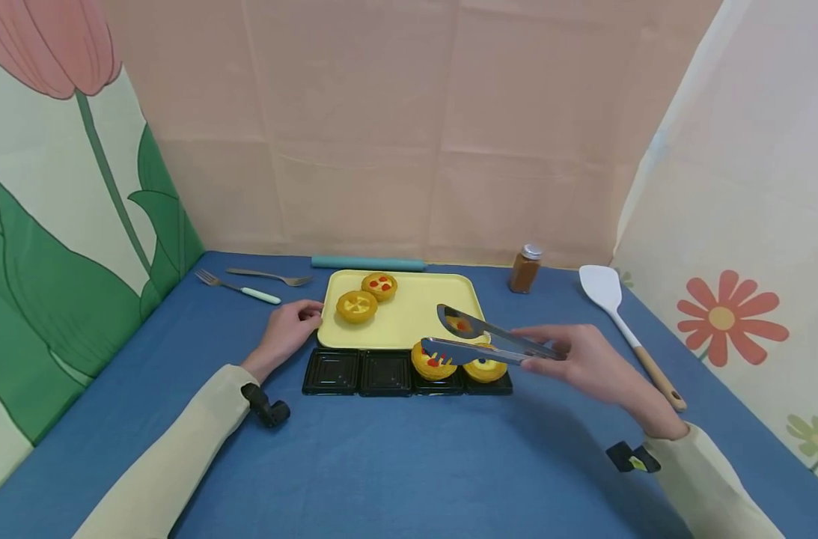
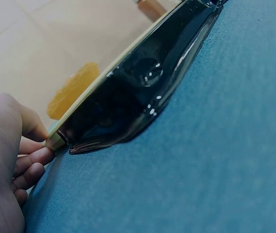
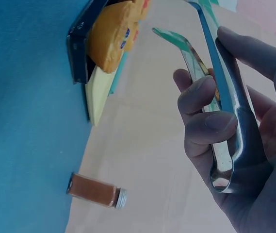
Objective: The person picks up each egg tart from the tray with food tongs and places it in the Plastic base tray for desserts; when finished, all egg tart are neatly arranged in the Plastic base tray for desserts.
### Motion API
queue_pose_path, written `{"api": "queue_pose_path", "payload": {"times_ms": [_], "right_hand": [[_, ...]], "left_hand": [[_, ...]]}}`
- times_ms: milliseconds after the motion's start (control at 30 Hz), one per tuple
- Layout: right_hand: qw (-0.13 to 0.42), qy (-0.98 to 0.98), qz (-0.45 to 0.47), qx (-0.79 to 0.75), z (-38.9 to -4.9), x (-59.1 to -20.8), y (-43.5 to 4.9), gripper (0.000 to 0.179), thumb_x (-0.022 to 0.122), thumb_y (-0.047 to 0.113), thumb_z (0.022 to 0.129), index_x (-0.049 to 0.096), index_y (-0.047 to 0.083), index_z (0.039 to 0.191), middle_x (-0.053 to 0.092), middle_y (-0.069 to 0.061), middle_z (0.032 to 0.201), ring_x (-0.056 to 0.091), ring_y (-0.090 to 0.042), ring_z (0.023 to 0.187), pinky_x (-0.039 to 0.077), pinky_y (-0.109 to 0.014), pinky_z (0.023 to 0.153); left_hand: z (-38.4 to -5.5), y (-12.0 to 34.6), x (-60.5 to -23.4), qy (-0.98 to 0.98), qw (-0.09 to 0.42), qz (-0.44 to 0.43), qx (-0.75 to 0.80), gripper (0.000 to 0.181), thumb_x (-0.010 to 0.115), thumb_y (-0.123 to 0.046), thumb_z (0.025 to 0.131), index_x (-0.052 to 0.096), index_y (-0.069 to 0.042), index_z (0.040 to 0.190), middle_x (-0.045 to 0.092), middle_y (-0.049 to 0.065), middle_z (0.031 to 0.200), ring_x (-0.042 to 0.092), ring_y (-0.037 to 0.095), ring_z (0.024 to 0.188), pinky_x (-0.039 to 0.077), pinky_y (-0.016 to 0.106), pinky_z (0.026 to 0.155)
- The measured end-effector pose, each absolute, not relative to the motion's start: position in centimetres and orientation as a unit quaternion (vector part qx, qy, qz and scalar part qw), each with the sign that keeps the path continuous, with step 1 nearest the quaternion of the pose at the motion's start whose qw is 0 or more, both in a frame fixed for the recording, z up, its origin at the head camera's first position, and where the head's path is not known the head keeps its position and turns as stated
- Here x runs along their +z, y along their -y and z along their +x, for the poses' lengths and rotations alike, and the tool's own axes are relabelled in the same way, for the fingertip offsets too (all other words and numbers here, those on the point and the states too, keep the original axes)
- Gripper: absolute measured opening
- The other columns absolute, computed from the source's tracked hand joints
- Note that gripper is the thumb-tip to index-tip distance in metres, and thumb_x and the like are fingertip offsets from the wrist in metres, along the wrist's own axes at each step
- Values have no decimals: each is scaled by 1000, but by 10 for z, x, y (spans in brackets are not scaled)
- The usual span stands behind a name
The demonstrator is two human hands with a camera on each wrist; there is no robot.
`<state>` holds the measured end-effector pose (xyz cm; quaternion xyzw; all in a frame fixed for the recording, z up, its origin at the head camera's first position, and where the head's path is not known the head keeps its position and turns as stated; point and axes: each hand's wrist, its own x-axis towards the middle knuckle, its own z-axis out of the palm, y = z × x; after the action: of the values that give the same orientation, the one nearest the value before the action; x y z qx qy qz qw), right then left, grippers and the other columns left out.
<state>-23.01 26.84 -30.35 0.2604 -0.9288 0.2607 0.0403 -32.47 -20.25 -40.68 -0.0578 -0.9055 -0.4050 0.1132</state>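
My left hand point(image 1: 284, 329) pinches the left rim of a pale yellow tray point(image 1: 425, 299). On that tray sit a plain-topped tart point(image 1: 356, 307) and a red-dotted tart point(image 1: 379, 284). My right hand point(image 1: 587, 363) holds metal tongs point(image 1: 479, 352), whose arms are spread apart above the right end of a black compartment tray point(image 1: 385, 373). Beneath them, a red-topped tart point(image 1: 432, 368) and a blue-dotted tart point(image 1: 486, 371) fill its two right compartments, partly hidden by the tongs. The two left compartments hold nothing. In the right wrist view, fingers and thumb wrap the tongs point(image 3: 244, 131).
Two forks, one with a pale handle point(image 1: 260, 296), lie at the back left. Behind the yellow tray is a teal rolling pin point(image 1: 368, 263). A brown shaker jar point(image 1: 525, 269) stands back right, and a white spatula point(image 1: 604, 288) with a wooden handle lies beyond my right hand.
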Motion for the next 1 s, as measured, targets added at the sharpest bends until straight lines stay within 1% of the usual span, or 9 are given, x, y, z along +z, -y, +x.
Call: {"api": "queue_pose_path", "payload": {"times_ms": [133,267,333,500,633,700,800,867,1000], "right_hand": [[63,931,255,254,-235,-299,-259,47,77,42,89,69,24,132,66,7,81,51,-15,54,37,-29,50],[79,932,249,253,-240,-294,-246,47,77,39,90,68,21,133,55,4,64,47,-17,52,36,-30,48],[86,931,248,254,-245,-292,-239,48,77,37,90,69,18,133,53,4,63,47,-17,52,35,-30,47],[109,929,251,248,-262,-292,-225,45,79,32,89,70,14,130,65,5,73,50,-17,56,38,-31,46],[115,931,248,242,-278,-292,-214,44,79,30,89,71,13,129,74,-4,88,55,-20,60,40,-33,47],[116,931,249,240,-285,-292,-209,45,79,29,90,71,11,129,75,-10,98,62,-23,67,41,-33,48],[113,930,255,241,-297,-293,-201,46,78,29,90,70,8,130,72,-13,117,69,-30,88,46,-35,53],[106,930,257,240,-303,-293,-196,47,78,29,91,69,7,131,72,-13,118,68,-31,100,46,-36,55],[91,934,250,237,-316,-294,-187,48,76,30,92,67,6,133,72,-13,118,67,-32,106,48,-36,59]], "left_hand": [[-324,203,-407,905,113,-57,-405,40,54,-16,98,64,2,132,67,17,115,59,29,99,46,43,85],[-324,204,-407,905,115,-57,-405,39,54,-16,98,64,1,132,67,16,114,59,29,99,46,43,85],[-325,204,-407,905,116,-58,-406,39,54,-16,98,65,1,132,67,15,113,59,28,99,45,43,85],[-323,203,-406,904,119,-58,-407,39,55,-15,97,65,1,131,68,15,112,59,28,98,46,42,85],[-322,203,-406,903,117,-57,-409,39,55,-15,97,65,1,131,67,15,111,59,28,97,45,41,85],[-322,203,-406,903,115,-56,-410,39,55,-15,97,65,1,131,67,15,111,58,28,97,45,41,84],[-323,203,-406,903,114,-55,-411,39,54,-15,97,65,1,131,67,15,111,58,28,97,45,41,84],[-323,203,-406,903,114,-54,-411,39,54,-15,97,65,1,131,67,15,111,58,28,97,45,41,84],[-322,202,-405,902,113,-53,-414,38,55,-15,97,65,1,131,67,15,111,58,28,97,45,41,85]]}}
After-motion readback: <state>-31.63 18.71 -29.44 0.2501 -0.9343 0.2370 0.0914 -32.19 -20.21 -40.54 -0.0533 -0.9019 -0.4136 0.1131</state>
